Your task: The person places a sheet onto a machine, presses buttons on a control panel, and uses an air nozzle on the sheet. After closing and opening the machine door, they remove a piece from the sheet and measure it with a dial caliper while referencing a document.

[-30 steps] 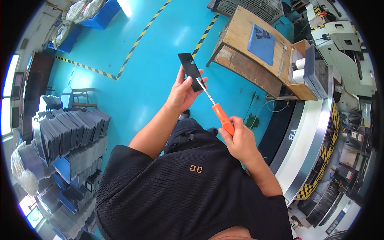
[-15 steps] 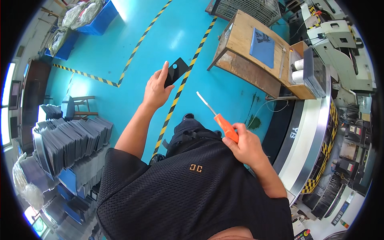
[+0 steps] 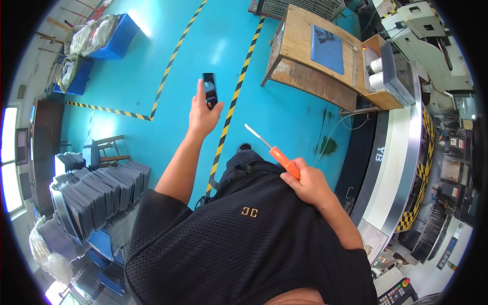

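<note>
My left hand (image 3: 203, 116) is closed on a flat black plate (image 3: 209, 84) with a round hole through it. The plate is slightly blurred and stands out past my fingers, above the floor. In my right hand (image 3: 309, 185), in front of my body, is an orange-handled tool (image 3: 280, 157) with a slim metal shaft. Its pale tip points up and to the left, apart from the plate. Whether the tip is a blade or a flat driver end cannot be made out.
A wooden workbench (image 3: 290, 43) bearing a blue sheet (image 3: 328, 50) stands ahead right. At the left are stacks of grey sheets (image 3: 101, 201) and a stool (image 3: 109, 147). Blue bins (image 3: 117, 40) sit far left. Machinery (image 3: 450, 152) lines the right side.
The plate has swung more upright and to the left in my left hand. My right hand and the tool have shifted slightly left. The whole view has turned a little.
</note>
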`<state>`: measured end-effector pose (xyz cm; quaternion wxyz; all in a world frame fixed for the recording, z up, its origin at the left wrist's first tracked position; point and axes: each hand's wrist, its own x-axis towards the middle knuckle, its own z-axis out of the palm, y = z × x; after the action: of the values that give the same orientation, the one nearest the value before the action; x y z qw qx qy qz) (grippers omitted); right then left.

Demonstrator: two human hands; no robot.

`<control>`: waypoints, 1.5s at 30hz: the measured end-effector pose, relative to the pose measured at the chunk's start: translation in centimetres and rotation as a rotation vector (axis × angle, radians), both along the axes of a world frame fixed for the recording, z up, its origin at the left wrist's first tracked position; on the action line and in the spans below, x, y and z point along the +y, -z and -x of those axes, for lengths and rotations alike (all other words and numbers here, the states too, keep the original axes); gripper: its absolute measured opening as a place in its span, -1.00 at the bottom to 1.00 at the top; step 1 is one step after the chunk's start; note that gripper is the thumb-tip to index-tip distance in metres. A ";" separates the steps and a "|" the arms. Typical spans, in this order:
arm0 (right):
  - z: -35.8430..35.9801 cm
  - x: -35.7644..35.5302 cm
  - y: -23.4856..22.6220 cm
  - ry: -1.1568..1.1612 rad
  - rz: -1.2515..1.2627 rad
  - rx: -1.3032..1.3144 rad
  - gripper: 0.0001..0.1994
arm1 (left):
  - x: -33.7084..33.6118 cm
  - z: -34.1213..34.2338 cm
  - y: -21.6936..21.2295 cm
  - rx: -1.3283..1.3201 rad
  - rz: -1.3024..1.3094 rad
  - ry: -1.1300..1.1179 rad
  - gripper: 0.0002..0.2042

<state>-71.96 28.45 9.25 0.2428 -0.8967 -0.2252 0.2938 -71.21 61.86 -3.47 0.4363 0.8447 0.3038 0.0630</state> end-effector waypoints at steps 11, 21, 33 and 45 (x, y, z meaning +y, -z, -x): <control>-0.2 -3.3 1.4 0.220 -0.129 0.045 -0.50 | -3.4 -5.0 3.0 -0.885 1.941 0.034 -0.77; -1.6 -15.0 1.4 0.205 -0.109 0.175 -0.48 | -7.1 -9.5 3.5 -0.783 1.813 0.002 -0.78; -3.9 -31.2 4.4 0.407 -0.293 0.184 -0.45 | -19.5 -11.5 1.5 -0.056 2.029 0.584 -0.31; -12.6 -39.7 5.6 0.461 -0.109 0.314 -0.57 | -26.2 -21.9 5.1 0.150 1.022 -0.197 -0.35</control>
<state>-59.35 -11.25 3.60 0.3828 -0.8534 0.0096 0.3537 -49.34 35.62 -8.55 0.7615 0.4937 0.4044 -0.1132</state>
